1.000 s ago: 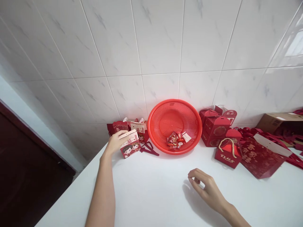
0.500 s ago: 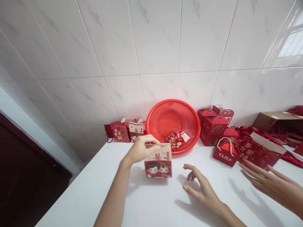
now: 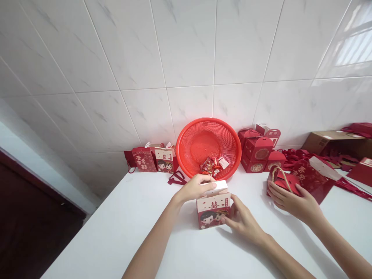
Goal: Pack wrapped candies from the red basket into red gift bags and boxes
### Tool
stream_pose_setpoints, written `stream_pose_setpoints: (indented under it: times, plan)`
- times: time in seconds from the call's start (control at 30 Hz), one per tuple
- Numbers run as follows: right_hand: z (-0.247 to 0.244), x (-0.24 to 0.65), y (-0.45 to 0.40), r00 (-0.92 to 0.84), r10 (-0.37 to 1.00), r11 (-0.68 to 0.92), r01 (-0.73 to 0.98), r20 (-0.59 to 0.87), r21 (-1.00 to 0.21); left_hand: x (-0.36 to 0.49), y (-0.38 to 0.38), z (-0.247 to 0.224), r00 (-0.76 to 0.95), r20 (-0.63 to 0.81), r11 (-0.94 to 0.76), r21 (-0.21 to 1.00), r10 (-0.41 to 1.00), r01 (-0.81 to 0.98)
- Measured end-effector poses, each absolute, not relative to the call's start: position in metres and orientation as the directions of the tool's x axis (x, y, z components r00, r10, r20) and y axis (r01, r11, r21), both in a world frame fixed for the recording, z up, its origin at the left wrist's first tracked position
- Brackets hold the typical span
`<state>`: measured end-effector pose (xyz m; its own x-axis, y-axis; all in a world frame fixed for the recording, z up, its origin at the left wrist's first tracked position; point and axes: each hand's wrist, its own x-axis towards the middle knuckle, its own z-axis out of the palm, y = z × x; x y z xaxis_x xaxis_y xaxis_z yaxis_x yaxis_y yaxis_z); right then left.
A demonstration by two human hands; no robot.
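Observation:
A small red and cream gift box (image 3: pixel 213 211) with two cartoon figures on its front stands upright on the white table. My left hand (image 3: pixel 197 188) pinches the white flap at its top, which is raised. Around the box's right side curl the fingers of my right hand (image 3: pixel 245 221), the thumb on the front face. The inside of the box is hidden from me. Just behind it is a red plastic basket (image 3: pixel 186 133) with several wrapped sweets (image 3: pixel 213 166) lying low in it.
Another person's hand (image 3: pixel 299 201) at the right grips a red box with a rope handle (image 3: pixel 286 180). Small red boxes (image 3: pixel 257 151) are stacked beside the basket. Gift bags (image 3: pixel 145 159) stand at its left. A cardboard box (image 3: pixel 318 141) and red ribbons (image 3: pixel 293 157) lie far right.
The gift box has moved right and a little nearer, and its flap has come up. My right hand has closed on its side. The other person's hand has taken hold of the rope-handled box.

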<state>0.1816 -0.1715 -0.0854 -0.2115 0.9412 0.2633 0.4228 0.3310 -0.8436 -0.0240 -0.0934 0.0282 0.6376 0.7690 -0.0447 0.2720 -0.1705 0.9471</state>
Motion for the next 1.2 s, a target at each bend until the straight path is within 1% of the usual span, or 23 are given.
stream_pose_setpoints:
  times: [0.1,0.23,0.3,0.4,0.5,0.57,0.73,0.83,0.97,1.1,1.2]
  plan:
    - [-0.088,0.181,-0.169,-0.257,0.936,0.323,0.358,0.241,-0.876,-0.022,-0.089,0.022,0.652,-0.091,-0.063,0.976,0.753,0.21]
    - [-0.088,0.181,-0.166,-0.284,0.933,0.303,0.284,0.222,-0.91,-0.023,-0.085,0.015,0.69,-0.074,-0.068,0.982,0.72,0.176]
    - [-0.085,0.183,-0.167,-0.287,0.934,0.298,0.301,0.212,-0.906,-0.023,-0.085,0.015,0.699,-0.063,-0.082,0.982,0.713,0.172]
    - [-0.08,0.188,-0.171,-0.263,0.944,0.293,0.39,0.199,-0.873,-0.023,-0.085,0.016,0.697,-0.05,-0.087,0.983,0.715,0.159]
    - [-0.078,0.195,-0.174,-0.236,0.944,0.316,0.437,0.232,-0.842,-0.023,-0.086,0.018,0.699,-0.065,-0.063,0.986,0.712,0.156]
    - [-0.08,0.198,-0.174,-0.235,0.938,0.336,0.436,0.255,-0.835,-0.022,-0.086,0.018,0.698,-0.071,-0.058,0.986,0.712,0.159]
    - [-0.089,0.196,-0.169,-0.28,0.929,0.34,0.395,0.241,-0.854,-0.019,-0.087,0.017,0.716,-0.049,-0.09,0.984,0.697,0.155]
    - [-0.09,0.193,-0.167,-0.304,0.914,0.373,0.363,0.27,-0.854,-0.017,-0.087,0.017,0.723,-0.047,-0.106,0.981,0.689,0.165]
    - [-0.087,0.194,-0.168,-0.33,0.906,0.386,0.379,0.267,-0.841,-0.016,-0.086,0.015,0.727,-0.039,-0.109,0.982,0.685,0.156]
    - [-0.086,0.194,-0.169,-0.335,0.891,0.425,0.373,0.307,-0.825,-0.016,-0.084,0.012,0.721,-0.062,-0.076,0.985,0.69,0.158]
    - [-0.084,0.191,-0.17,-0.357,0.882,0.435,0.374,0.306,-0.819,-0.016,-0.084,0.012,0.724,-0.056,-0.077,0.986,0.687,0.149]
